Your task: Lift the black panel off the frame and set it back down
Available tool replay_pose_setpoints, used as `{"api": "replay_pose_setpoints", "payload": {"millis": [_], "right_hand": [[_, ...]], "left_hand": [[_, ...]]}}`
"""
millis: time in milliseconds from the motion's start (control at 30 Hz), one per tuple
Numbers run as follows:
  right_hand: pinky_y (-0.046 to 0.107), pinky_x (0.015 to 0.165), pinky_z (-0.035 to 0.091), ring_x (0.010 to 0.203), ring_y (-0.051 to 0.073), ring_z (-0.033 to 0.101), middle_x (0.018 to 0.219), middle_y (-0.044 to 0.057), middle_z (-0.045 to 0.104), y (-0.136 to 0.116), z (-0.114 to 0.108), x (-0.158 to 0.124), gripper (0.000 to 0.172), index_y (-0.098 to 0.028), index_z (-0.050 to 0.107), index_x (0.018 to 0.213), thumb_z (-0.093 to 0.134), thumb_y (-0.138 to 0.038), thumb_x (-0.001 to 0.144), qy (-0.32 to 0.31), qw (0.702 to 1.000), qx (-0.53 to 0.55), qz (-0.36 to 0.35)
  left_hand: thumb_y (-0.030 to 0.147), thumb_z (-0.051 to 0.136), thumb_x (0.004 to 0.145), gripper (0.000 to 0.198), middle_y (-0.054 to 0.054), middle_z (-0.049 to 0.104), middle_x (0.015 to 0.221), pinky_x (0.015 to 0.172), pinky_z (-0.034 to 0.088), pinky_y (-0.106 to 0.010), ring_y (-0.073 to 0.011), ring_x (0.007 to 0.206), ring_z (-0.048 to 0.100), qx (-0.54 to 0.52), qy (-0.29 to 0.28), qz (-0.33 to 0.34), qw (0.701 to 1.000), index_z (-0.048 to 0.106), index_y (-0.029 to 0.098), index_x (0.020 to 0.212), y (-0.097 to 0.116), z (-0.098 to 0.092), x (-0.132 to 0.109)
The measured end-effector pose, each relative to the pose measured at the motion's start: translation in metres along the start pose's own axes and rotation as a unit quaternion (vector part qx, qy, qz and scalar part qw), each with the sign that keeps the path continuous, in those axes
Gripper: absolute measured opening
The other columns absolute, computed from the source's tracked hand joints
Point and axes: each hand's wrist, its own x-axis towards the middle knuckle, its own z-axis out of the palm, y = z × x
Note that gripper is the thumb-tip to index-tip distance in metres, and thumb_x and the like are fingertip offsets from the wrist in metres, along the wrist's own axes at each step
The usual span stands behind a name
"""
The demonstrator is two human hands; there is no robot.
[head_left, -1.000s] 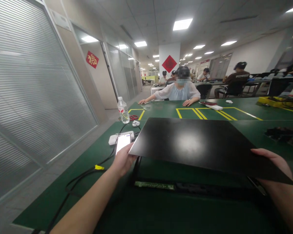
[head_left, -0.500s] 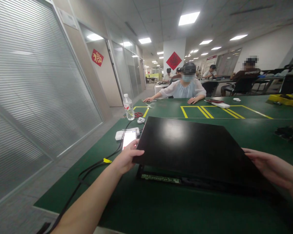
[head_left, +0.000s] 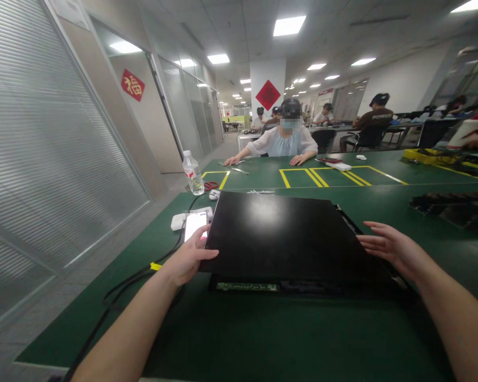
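A large glossy black panel [head_left: 279, 233] lies nearly flat on the green table, over a dark frame with a green circuit strip [head_left: 247, 286] showing along its near edge. My left hand [head_left: 189, 260] grips the panel's near left corner, thumb on top. My right hand [head_left: 390, 249] is at the panel's right edge with its fingers stretched out and apart, holding nothing; whether it touches the edge I cannot tell.
A lit phone [head_left: 195, 225], white power strip [head_left: 177, 222], black cables, water bottle [head_left: 193, 172] and red scissors [head_left: 211, 185] lie left of the panel. Dark parts [head_left: 450, 207] sit at right. A person [head_left: 287, 140] sits opposite; others work behind.
The panel has come down from a raised, tilted hold to lie nearly flat on the frame. My right hand has let go of its edge and opened.
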Motion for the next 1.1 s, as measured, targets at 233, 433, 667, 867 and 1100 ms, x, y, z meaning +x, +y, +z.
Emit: {"api": "replay_pose_setpoints", "payload": {"millis": [233,433,667,867,1100], "right_hand": [[0.022,0.049,0.036,0.060,0.015,0.056,0.094,0.016,0.081,0.010,-0.005,0.011,0.045,-0.023,0.065,0.128,0.064,-0.037,0.085,0.023,0.998,-0.043,-0.044],[0.018,0.040,0.025,0.046,0.010,0.039,0.085,0.014,0.079,0.014,-0.006,0.016,0.047,-0.022,0.064,0.122,0.065,-0.043,0.080,0.039,0.998,-0.009,-0.054],[0.022,0.039,0.026,0.046,0.012,0.041,0.085,0.016,0.078,0.024,-0.014,0.029,0.052,-0.022,0.067,0.122,0.058,-0.053,0.081,0.067,0.993,-0.059,-0.076],[0.024,0.043,0.028,0.049,0.012,0.041,0.086,0.014,0.078,0.025,-0.010,0.028,0.051,-0.022,0.069,0.115,0.059,-0.056,0.079,0.074,0.990,-0.080,-0.085],[0.027,0.044,0.035,0.050,0.013,0.045,0.094,0.015,0.079,0.032,-0.015,0.039,0.051,-0.021,0.072,0.110,0.060,-0.060,0.079,0.076,0.987,-0.113,-0.088]], "left_hand": [[0.014,0.097,0.048,0.101,-0.011,0.081,0.110,0.085,0.061,-0.039,-0.0352,0.105,0.079,0.014,0.001,-0.011,1.000,0.050,0.020,0.138,-0.002,0.003,0.000],[0.014,0.099,0.045,0.109,-0.013,0.080,0.115,0.095,0.060,-0.044,-0.0378,0.113,0.076,0.013,0.002,-0.017,1.000,0.047,0.020,0.141,-0.002,0.006,-0.003],[0.011,0.095,0.051,0.105,-0.016,0.076,0.130,0.110,0.053,-0.053,-0.0401,0.126,0.070,0.009,-0.020,-0.028,0.999,0.047,0.020,0.143,-0.015,0.015,0.002],[0.006,0.092,0.056,0.099,-0.017,0.066,0.148,0.120,0.045,-0.052,-0.0385,0.139,0.062,-0.012,-0.036,-0.014,0.999,0.050,0.022,0.144,-0.025,0.014,0.009],[0.009,0.095,0.060,0.097,-0.020,0.066,0.148,0.120,0.045,-0.053,-0.0400,0.139,0.062,-0.014,-0.058,-0.028,0.998,0.051,0.018,0.146,-0.029,0.012,0.013]]}}
